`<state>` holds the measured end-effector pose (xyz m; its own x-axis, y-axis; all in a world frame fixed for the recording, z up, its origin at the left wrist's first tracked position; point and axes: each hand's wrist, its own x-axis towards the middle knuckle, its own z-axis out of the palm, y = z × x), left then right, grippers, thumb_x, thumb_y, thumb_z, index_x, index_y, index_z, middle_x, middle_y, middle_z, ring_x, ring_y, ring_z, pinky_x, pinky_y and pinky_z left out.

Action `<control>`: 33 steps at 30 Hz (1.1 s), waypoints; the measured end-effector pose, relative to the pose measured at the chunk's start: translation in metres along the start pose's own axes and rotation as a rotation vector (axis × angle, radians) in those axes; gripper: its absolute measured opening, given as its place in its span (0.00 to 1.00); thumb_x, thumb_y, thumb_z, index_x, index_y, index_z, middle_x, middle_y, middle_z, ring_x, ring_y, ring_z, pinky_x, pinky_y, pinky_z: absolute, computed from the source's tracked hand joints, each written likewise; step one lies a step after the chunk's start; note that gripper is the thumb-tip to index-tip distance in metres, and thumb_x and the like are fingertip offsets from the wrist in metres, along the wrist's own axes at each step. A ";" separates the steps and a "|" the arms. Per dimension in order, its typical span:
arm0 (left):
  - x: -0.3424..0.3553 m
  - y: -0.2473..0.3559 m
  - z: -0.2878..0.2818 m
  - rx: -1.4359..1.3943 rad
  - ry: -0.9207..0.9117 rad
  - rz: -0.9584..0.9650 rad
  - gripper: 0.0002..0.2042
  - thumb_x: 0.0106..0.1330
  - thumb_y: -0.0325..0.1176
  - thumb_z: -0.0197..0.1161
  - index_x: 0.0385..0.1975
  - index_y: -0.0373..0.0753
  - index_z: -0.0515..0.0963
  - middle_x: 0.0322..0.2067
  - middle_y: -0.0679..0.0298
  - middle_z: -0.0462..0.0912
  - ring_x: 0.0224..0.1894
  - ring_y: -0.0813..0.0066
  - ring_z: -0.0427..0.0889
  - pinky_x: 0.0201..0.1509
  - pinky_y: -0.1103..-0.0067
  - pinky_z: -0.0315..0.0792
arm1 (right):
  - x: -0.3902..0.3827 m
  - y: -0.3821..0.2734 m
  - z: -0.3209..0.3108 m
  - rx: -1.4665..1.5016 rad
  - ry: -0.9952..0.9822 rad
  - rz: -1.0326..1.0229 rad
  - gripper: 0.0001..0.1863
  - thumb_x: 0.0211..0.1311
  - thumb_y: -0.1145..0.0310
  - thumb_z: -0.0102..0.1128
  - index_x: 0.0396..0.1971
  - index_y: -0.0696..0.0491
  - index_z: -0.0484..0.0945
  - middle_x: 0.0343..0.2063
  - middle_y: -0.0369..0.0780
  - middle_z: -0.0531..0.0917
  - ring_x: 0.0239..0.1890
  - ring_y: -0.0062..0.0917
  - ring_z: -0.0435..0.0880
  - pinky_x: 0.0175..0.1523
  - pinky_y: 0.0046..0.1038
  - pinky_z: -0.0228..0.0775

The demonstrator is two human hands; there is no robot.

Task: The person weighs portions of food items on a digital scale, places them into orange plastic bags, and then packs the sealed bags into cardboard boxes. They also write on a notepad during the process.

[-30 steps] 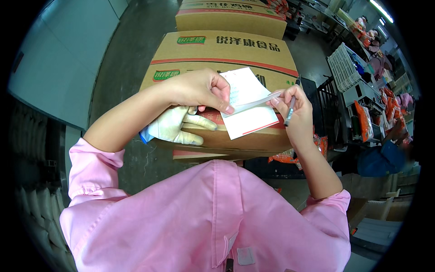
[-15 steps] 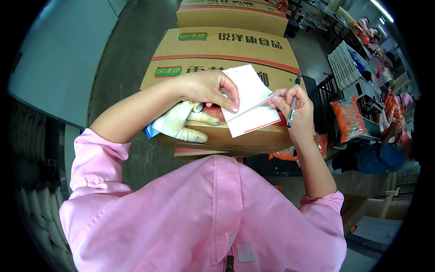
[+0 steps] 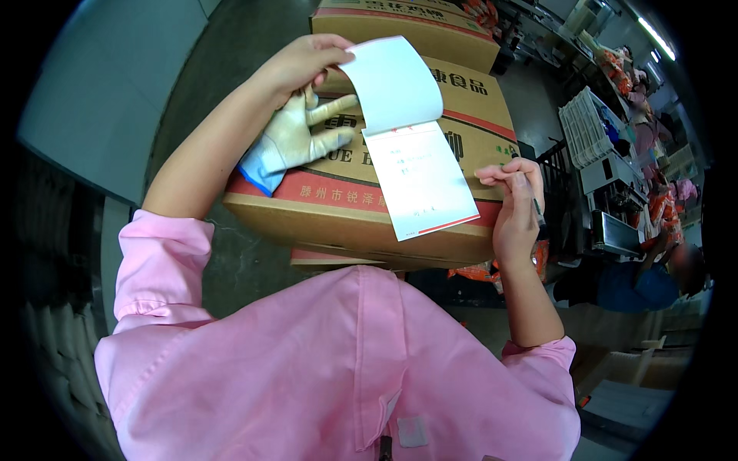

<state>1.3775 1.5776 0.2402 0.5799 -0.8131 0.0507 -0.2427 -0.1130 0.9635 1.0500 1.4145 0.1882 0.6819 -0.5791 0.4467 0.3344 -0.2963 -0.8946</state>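
A packing workshop, by its large cardboard cartons (image 3: 346, 230), white plastic crate (image 3: 575, 129), orange packets (image 3: 663, 209) and grey floor (image 3: 227, 84).

A small gap is left between the written page (image 3: 423, 184) and the right hand (image 3: 519, 196), where a pen (image 3: 540, 215) is held. On the left, the box top (image 3: 480, 100) is blocked by a glove (image 3: 288, 146), spread just beside the page. The far side is blocked by the lifted sheet (image 3: 396, 84), held up by the left hand (image 3: 309, 61). Room is left to that sheet's right.

Pad (image 3: 421, 180): smooth matt ppr; box (image 3: 307, 230): cardbd.
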 end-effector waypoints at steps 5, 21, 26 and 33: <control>-0.006 -0.016 0.001 0.410 0.599 0.508 0.12 0.63 0.27 0.59 0.46 0.40 0.77 0.40 0.67 0.84 0.25 0.81 0.73 0.29 0.81 0.70 | 0.011 -0.017 -0.001 0.000 -0.058 0.111 0.25 0.78 0.53 0.34 0.51 0.61 0.71 0.25 0.45 0.83 0.26 0.21 0.81 0.38 0.21 0.73; -0.049 -0.012 0.086 0.943 -0.282 0.500 0.12 0.54 0.36 0.61 0.37 0.48 0.87 0.23 0.58 0.84 0.27 0.58 0.83 0.34 0.66 0.77 | 0.067 0.035 0.033 0.057 -0.567 0.471 0.05 0.66 0.68 0.57 0.35 0.53 0.75 0.20 0.30 0.77 0.20 0.12 0.70 0.29 0.17 0.62; -0.053 -0.014 0.089 0.950 -0.248 0.482 0.11 0.55 0.35 0.60 0.36 0.49 0.87 0.23 0.59 0.84 0.26 0.60 0.84 0.32 0.65 0.76 | 0.068 0.029 0.045 -0.093 -0.498 0.417 0.12 0.62 0.72 0.61 0.23 0.53 0.67 0.19 0.28 0.74 0.21 0.06 0.65 0.26 0.15 0.55; -0.051 -0.020 0.094 1.007 -0.210 0.588 0.11 0.55 0.35 0.62 0.35 0.48 0.87 0.23 0.58 0.84 0.27 0.59 0.84 0.30 0.65 0.76 | 0.064 0.038 0.042 -0.435 -0.477 0.182 0.16 0.61 0.72 0.62 0.19 0.55 0.64 0.16 0.30 0.67 0.21 0.10 0.60 0.25 0.21 0.53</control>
<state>1.2796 1.5674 0.1940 0.0584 -0.9575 0.2825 -0.9869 -0.0127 0.1609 1.1340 1.3980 0.1829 0.9489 -0.2795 0.1467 -0.0379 -0.5622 -0.8261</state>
